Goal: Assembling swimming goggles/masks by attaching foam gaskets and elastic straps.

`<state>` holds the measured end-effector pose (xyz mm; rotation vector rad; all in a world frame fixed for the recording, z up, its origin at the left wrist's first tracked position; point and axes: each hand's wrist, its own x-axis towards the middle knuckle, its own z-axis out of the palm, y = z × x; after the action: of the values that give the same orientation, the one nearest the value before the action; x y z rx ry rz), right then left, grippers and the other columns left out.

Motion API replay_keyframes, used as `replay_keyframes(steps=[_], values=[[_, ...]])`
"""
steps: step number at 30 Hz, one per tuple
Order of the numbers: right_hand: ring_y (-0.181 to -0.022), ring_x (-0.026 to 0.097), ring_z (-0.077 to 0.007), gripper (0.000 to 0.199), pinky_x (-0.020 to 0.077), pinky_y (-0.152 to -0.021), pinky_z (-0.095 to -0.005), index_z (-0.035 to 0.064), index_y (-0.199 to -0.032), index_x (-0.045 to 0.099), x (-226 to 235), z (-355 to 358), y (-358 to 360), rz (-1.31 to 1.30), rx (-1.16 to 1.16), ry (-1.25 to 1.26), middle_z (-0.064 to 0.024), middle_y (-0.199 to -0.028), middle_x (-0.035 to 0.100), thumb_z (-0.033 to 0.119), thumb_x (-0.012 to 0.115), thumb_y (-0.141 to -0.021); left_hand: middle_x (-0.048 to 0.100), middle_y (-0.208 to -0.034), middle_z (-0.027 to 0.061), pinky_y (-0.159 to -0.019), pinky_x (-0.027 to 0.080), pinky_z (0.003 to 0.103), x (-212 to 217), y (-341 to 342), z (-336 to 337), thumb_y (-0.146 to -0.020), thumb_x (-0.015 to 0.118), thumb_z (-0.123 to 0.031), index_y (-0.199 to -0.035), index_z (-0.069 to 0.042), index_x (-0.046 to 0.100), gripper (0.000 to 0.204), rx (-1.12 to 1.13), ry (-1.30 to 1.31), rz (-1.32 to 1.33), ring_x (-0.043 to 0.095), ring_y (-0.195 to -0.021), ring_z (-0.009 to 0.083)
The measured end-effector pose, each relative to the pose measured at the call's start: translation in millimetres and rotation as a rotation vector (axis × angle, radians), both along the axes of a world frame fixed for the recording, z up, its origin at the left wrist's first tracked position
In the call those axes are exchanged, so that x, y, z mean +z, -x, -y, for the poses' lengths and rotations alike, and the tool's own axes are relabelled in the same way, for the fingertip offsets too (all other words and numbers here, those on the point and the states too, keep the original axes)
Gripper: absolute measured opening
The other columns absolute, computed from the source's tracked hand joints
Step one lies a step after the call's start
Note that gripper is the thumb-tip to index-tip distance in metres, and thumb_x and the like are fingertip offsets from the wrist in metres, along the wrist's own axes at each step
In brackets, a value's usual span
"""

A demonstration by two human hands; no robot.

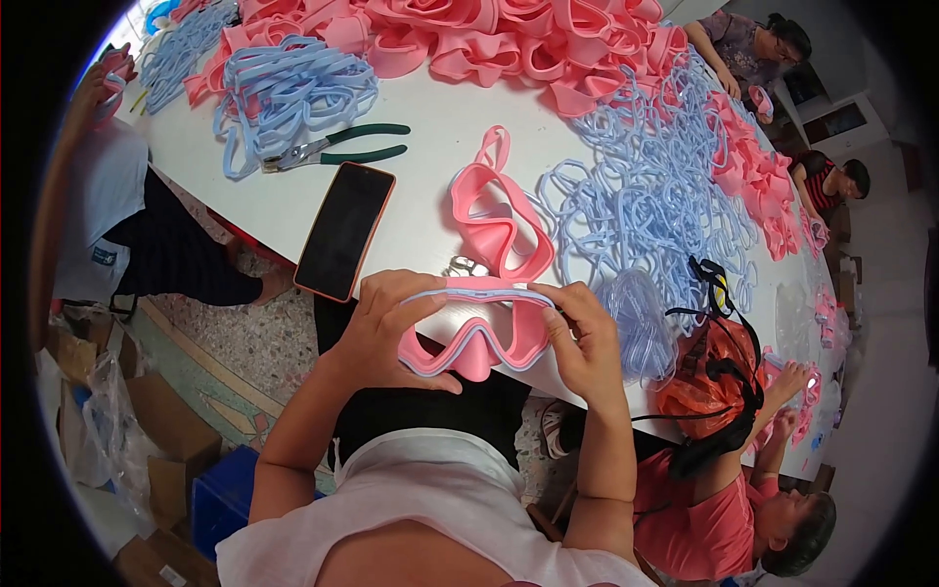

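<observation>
Between my two hands is a pink diving mask skirt with a light blue rim around its edge [475, 360], held up at the table's near edge with its nose pocket downward. My left hand [377, 328] grips its left end, with the thumb underneath and the fingers along the top. My right hand [587, 342] pinches its right end near the upper corner. Just beyond lies another pink mask skirt [497, 245] with blue trim partly fitted, a loop standing out at its far end. A small shiny metal piece [464, 266] rests beside it, partly hidden.
A phone [344, 230] and green-handled pliers [337, 149] lie left, near bundled blue strips [293, 83]. Pink skirts [469, 39] heap at the back. Tangled blue rims [646, 205], transparent cords [636, 328] and a red bag [714, 382] are right. Several people work around the table.
</observation>
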<state>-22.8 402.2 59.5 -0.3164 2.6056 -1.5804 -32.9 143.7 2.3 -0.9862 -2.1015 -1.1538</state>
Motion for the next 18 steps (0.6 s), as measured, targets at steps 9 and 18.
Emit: replay_keyframes(steps=[9,18], values=[[-0.082,0.059,-0.0208,0.030,0.0486,-0.071,-0.0291,0.0029,-0.118,0.064,7,3,-11,-0.094,-0.053,-0.138,-0.0118,-0.098,0.060,0.005,0.063,-0.088,0.057,-0.120,0.0131,-0.092,0.038,0.043,-3,1,-6,-0.062,0.085,-0.047,-0.128,-0.007,0.047,0.086,0.034,-0.005,-0.034,0.056,-0.106,0.0287],[-0.093,0.060,-0.0309,0.041,0.0495,-0.081,-0.0407,0.0054,-0.114,0.065,41,-89,-34,-0.213,-0.399,-1.177,-0.0126,-0.104,0.064,0.018,0.076,-0.076,0.056,-0.118,0.0172,-0.093,0.038,0.044,-19,0,3,-0.070,0.078,-0.055,-0.130,-0.003,0.044,0.087,0.104,-0.114,0.137,0.053,-0.106,0.0311]])
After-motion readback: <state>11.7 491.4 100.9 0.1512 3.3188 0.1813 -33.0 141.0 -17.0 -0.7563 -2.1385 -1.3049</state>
